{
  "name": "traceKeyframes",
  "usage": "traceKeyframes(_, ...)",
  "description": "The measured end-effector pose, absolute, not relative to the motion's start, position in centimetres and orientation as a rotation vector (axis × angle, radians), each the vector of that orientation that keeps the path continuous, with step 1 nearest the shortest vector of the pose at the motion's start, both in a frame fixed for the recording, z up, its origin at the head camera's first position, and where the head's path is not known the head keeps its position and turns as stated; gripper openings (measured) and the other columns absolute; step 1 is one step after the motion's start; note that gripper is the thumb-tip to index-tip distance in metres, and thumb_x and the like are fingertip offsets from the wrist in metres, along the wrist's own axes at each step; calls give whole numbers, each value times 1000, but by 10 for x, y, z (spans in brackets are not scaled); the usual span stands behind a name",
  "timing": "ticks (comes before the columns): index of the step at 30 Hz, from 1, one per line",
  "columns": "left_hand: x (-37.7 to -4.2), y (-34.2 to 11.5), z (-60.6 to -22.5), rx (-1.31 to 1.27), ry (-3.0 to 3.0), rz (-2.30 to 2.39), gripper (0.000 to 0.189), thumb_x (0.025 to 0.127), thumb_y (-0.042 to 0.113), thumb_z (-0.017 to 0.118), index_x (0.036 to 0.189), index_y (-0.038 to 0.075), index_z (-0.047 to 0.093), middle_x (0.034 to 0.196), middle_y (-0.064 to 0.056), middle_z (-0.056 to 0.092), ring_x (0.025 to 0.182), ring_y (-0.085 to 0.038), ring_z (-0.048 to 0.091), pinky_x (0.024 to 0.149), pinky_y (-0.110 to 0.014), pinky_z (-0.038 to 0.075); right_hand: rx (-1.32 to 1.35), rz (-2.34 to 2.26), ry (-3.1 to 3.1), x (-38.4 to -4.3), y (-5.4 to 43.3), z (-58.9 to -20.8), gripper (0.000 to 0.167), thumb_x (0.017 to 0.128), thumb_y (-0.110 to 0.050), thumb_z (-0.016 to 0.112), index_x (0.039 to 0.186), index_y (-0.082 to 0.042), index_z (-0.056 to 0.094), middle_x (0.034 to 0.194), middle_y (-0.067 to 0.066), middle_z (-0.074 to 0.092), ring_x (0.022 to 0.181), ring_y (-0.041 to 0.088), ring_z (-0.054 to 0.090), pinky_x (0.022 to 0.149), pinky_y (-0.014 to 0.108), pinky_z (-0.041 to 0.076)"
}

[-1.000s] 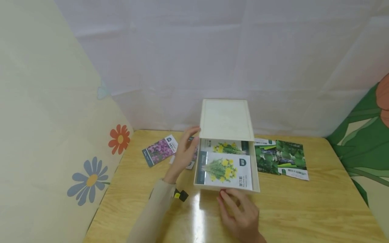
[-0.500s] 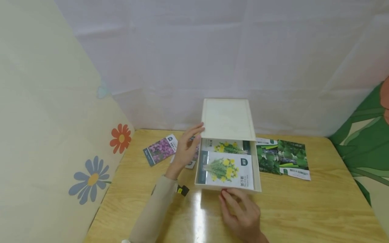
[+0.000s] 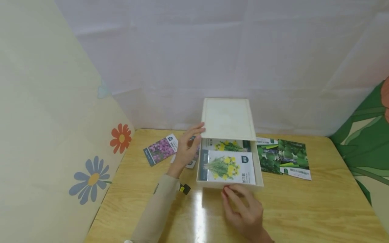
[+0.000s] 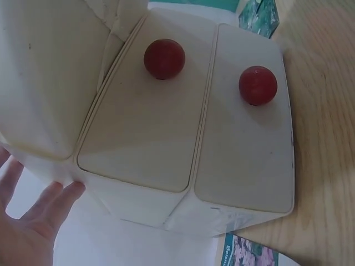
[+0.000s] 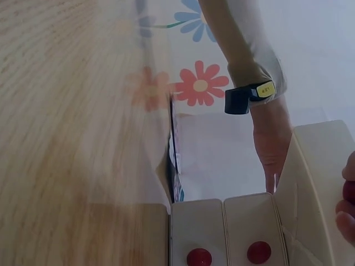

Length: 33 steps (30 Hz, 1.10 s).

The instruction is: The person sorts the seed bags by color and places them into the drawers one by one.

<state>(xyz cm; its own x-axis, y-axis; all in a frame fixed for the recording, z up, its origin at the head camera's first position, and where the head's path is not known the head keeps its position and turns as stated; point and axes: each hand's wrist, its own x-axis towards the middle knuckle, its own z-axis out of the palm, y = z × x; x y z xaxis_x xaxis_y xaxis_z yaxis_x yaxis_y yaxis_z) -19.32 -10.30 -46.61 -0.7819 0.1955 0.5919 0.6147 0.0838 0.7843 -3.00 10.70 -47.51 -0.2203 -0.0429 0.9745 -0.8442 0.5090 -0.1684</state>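
A white mini drawer cabinet (image 3: 228,118) stands at the back of the table with its top drawer (image 3: 260,173) pulled far out. Inside lies a packet with yellow flowers (image 3: 229,167); another packet (image 3: 228,145) shows partly behind it, under the cabinet's front edge. My right hand (image 3: 244,211) pinches the drawer's red knob (image 5: 349,192) between thumb and fingers. My left hand (image 3: 185,152) touches the cabinet's left side, its fingers fairly straight. Two lower drawers, the middle one (image 4: 144,122) and the bottom one (image 4: 244,155), are closed, each with a red knob.
Left of the cabinet lies a packet with purple flowers (image 3: 161,149), with another partly hidden behind my left hand. Green packets (image 3: 293,157) lie on the wooden table (image 3: 304,209) to the right. A pale cloth wall (image 3: 176,67) rises behind.
The drawer front, its packet and my right hand have shifted slightly back and to the right. My left hand stays at the cabinet's side, with only a small shift.
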Motion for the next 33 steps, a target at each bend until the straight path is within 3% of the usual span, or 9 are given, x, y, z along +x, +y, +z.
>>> traceKeyframes(6, -194, -101, -469, -824, -1991, -1724, 30, 104, -3, 55, 132, -4, 67, 155, -21, 58, 142, -40, 57, 95, -39, 65, 789, 896, -1621, -34, 111, -472, 24, 99, -11, 72, 89, 9, 78, 88, 25, 72, 73, 30, 69, 60, 20, 59)
traceKeyframes(14, -193, -98, -468, -803, -1970, -1704, 31, 100, -12, 53, 128, -11, 65, 151, -30, 57, 138, -49, 56, 80, -54, 67, 778, 890, -1618, -37, 112, -471, 23, 99, -12, 73, 89, 8, 79, 88, 25, 73, 72, 29, 69, 62, 20, 60)
traceKeyframes(23, -177, -95, -442, -792, -1985, -1733, 27, 100, -14, 52, 125, -16, 64, 148, -37, 56, 138, -54, 54, 85, -60, 65, 744, 893, -1644, -40, 113, -471, 25, 100, -14, 74, 90, 8, 79, 90, 25, 73, 74, 31, 71, 77, 19, 64)
traceKeyframes(29, -174, -95, -438, -798, -1984, -1700, 25, 103, -9, 52, 124, -16, 63, 147, -36, 57, 137, -49, 57, 83, -51, 67, 736, 894, -1663, -44, 113, -471, 26, 101, -15, 73, 91, 8, 79, 91, 25, 73, 75, 31, 72, 80, 18, 64)
traceKeyframes(33, -176, -94, -439, -820, -1970, -1671, 25, 103, -10, 52, 124, -16, 64, 145, -37, 58, 134, -49, 60, 66, -32, 67, 731, 898, -1659, -46, 112, -472, 25, 100, -14, 74, 91, 8, 79, 91, 25, 73, 74, 31, 71, 75, 19, 64)
